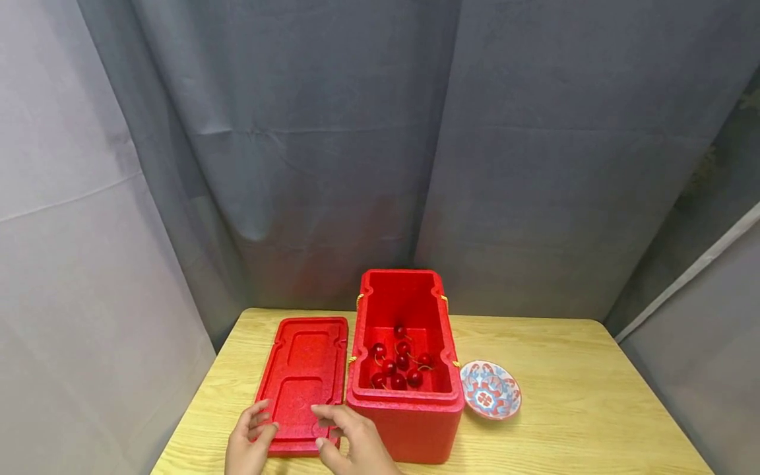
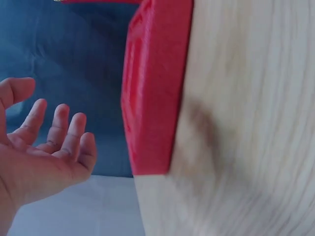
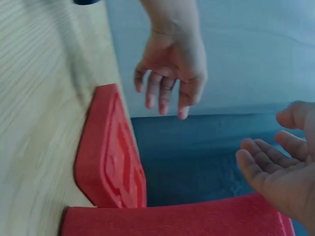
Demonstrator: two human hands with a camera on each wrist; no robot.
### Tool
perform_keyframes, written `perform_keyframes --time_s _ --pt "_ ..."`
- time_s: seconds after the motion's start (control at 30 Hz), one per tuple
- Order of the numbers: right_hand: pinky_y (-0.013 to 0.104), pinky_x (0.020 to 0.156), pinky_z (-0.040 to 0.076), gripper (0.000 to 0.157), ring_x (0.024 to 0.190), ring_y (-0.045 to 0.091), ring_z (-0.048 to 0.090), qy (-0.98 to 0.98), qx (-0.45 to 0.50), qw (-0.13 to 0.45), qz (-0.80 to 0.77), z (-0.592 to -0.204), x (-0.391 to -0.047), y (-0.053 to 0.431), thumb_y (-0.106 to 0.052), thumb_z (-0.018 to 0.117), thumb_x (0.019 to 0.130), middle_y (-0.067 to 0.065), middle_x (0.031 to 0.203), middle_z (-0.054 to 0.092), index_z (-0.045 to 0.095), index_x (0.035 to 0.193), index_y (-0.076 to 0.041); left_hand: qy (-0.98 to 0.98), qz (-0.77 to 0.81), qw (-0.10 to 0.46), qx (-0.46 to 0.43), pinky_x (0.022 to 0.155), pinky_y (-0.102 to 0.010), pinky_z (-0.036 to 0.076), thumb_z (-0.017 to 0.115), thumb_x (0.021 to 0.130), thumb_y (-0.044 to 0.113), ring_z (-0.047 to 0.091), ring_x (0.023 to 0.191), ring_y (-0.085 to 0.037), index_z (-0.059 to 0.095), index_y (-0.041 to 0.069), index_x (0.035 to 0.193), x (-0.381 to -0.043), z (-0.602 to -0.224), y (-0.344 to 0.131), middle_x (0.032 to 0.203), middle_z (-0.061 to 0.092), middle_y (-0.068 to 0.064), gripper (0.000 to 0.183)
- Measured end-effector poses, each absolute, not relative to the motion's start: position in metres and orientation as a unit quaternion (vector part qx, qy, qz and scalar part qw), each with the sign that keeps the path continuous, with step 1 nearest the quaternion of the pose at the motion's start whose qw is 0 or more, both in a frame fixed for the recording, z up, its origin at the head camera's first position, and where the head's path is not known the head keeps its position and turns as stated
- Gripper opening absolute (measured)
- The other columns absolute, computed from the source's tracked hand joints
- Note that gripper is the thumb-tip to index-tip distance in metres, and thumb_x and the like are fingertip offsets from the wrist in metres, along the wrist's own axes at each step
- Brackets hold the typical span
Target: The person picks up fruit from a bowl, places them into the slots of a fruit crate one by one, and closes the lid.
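Note:
A red foam box (image 1: 410,429) stands uncovered on the table, with several dark red cherries (image 1: 399,381) on its floor. Its red lid (image 1: 303,369) lies flat on the left, the recessed side up. Over the lid's near left corner hovers my left hand (image 1: 252,439), fingers relaxed and nothing in them; the left wrist view shows that hand (image 2: 54,142) apart from the lid (image 2: 160,93). My right hand (image 1: 353,442), also holding nothing, is above the lid's near right corner, beside the box. In the right wrist view its fingers (image 3: 261,157) are loosely bent.
Right of the box sits a small bowl (image 1: 491,390) with a blue and red pattern. The light wooden table (image 1: 570,396) extends to both sides. Grey curtains (image 1: 332,165) hang behind it and along the sides. Short yellow cords (image 1: 456,363) show at the box rim.

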State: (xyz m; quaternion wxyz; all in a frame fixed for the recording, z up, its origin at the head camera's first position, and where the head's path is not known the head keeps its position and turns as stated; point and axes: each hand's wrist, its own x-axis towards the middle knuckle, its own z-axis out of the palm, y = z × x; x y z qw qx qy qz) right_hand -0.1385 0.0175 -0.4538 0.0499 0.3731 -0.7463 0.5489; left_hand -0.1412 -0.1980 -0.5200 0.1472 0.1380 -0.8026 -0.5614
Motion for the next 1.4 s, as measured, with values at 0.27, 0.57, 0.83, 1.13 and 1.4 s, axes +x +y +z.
perform_keyframes --time_s 0.27,0.57,0.83,1.13,1.4 --pt "0.026 0.078 0.046 0.039 0.098 0.009 0.054 -0.789 0.367 0.055 0.489 -0.480 -0.148 -0.005 -0.009 0.061 0.085 0.001 0.113 0.058 0.055 0.123 -0.008 -0.799 -0.551 0.162 0.178 0.071 -0.023 0.043 0.060 0.084 0.000 0.055 0.089 -0.020 0.053 -0.001 0.124 -0.153 -0.535 -0.217 0.112 0.057 -0.023 0.041" --pt "0.034 0.082 0.047 0.047 0.103 0.020 0.054 -0.785 0.257 0.093 0.556 -0.513 -0.153 -0.034 0.000 0.061 0.076 0.010 0.113 0.058 0.053 0.122 -0.002 -0.829 -0.501 0.168 0.182 0.084 -0.045 0.036 0.058 0.083 0.000 0.049 0.101 -0.036 0.052 -0.004 0.122 -0.169 -0.548 -0.229 0.111 0.055 -0.026 0.040" --pt "0.041 0.094 0.038 0.053 0.114 0.028 0.048 -0.814 0.160 0.100 0.549 -0.529 -0.163 -0.050 0.001 0.060 0.073 0.011 0.123 0.053 0.051 0.125 -0.003 -0.846 -0.456 0.199 0.191 0.085 -0.053 0.032 0.062 0.078 0.002 0.045 0.104 -0.042 0.057 -0.003 0.117 -0.180 -0.560 -0.234 0.111 0.052 -0.024 0.039" --pt "0.049 0.098 0.033 0.061 0.122 0.036 0.039 -0.826 0.082 0.081 0.552 -0.548 -0.171 -0.058 0.004 0.060 0.070 0.022 0.134 0.040 0.047 0.130 0.002 -0.847 -0.477 0.132 0.196 0.093 -0.055 0.032 0.055 0.084 0.007 0.043 0.115 -0.048 0.047 -0.005 0.128 -0.186 -0.565 -0.243 0.126 0.046 -0.032 0.046" --pt "0.051 0.097 0.033 0.065 0.122 0.041 0.037 -0.827 0.046 0.069 0.556 -0.568 -0.173 -0.060 0.004 0.061 0.072 0.030 0.136 0.033 0.040 0.133 0.007 -0.842 -0.487 0.116 0.199 0.093 -0.053 0.035 0.053 0.084 0.006 0.044 0.116 -0.046 0.045 -0.008 0.129 -0.192 -0.577 -0.244 0.127 0.044 -0.034 0.047"
